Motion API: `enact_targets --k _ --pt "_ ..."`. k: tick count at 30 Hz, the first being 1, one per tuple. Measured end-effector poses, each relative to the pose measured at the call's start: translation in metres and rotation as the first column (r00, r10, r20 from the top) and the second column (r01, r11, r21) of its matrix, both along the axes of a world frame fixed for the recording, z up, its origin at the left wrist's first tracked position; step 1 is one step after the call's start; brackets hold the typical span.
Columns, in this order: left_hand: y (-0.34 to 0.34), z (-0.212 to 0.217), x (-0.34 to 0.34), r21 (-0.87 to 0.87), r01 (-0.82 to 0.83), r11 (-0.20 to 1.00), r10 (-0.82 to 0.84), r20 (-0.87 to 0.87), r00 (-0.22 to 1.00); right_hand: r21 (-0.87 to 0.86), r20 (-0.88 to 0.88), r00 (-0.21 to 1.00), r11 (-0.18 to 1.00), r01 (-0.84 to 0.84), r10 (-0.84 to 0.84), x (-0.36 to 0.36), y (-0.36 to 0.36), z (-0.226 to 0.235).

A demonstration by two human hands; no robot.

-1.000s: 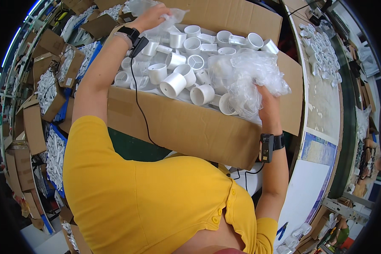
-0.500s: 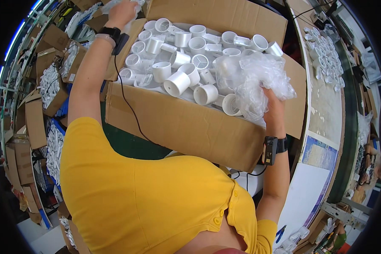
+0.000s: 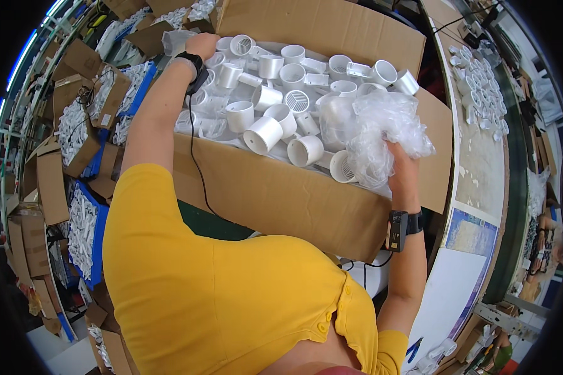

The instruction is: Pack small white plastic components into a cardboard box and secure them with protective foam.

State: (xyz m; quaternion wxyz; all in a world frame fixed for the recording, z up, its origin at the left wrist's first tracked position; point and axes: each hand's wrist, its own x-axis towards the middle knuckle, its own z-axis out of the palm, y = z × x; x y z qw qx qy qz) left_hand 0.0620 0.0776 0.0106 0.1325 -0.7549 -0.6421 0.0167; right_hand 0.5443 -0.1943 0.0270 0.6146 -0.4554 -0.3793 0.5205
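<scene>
Inside a large open cardboard box point(image 3: 281, 194) lie many white plastic cup-shaped parts with short handles point(image 3: 263, 134), some with slotted bottoms. A crumpled mass of clear plastic film point(image 3: 388, 125) covers the box's right end. My right hand point(image 3: 405, 165) is closed on the near right edge of this film. At the box's far left corner, my left hand point(image 3: 201, 46) is closed on another piece of clear plastic film point(image 3: 176, 41), which sticks out to its left. The fingertips of both hands are partly hidden.
To the left stand shelves with cardboard cartons point(image 3: 53, 181) and blue bins point(image 3: 99, 231) of white parts. On the right, a worktable point(image 3: 481, 169) holds a cluster of white parts point(image 3: 481, 84). A black cable point(image 3: 194, 156) hangs from my left wrist across the near flap.
My left hand has come down and toward me, from beyond the far left corner to the box's edge, bringing the film with it. The right hand has dipped slightly, still gripping its film.
</scene>
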Motion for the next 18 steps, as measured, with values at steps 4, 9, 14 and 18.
enact_targets --k 4,9,14,18 --pt "-0.001 0.016 0.005 -0.177 0.013 0.984 -0.006 0.040 0.999 -0.015 0.027 0.999 1.000 0.027 -0.026 -0.001 0.001 -0.001" --pt "-0.002 0.014 -0.004 -0.219 0.146 0.965 -0.117 0.139 0.983 -0.013 0.030 1.000 1.000 -0.003 0.003 -0.003 0.002 0.002" --pt "0.008 -0.002 0.008 -0.164 -0.026 0.986 0.052 0.158 0.986 -0.018 0.058 0.998 1.000 0.004 -0.003 -0.008 0.000 0.004" --pt "0.009 -0.025 -0.008 -0.014 0.117 0.993 -0.108 0.289 0.951 -0.010 0.082 0.997 1.000 0.017 -0.016 -0.008 0.001 0.002"
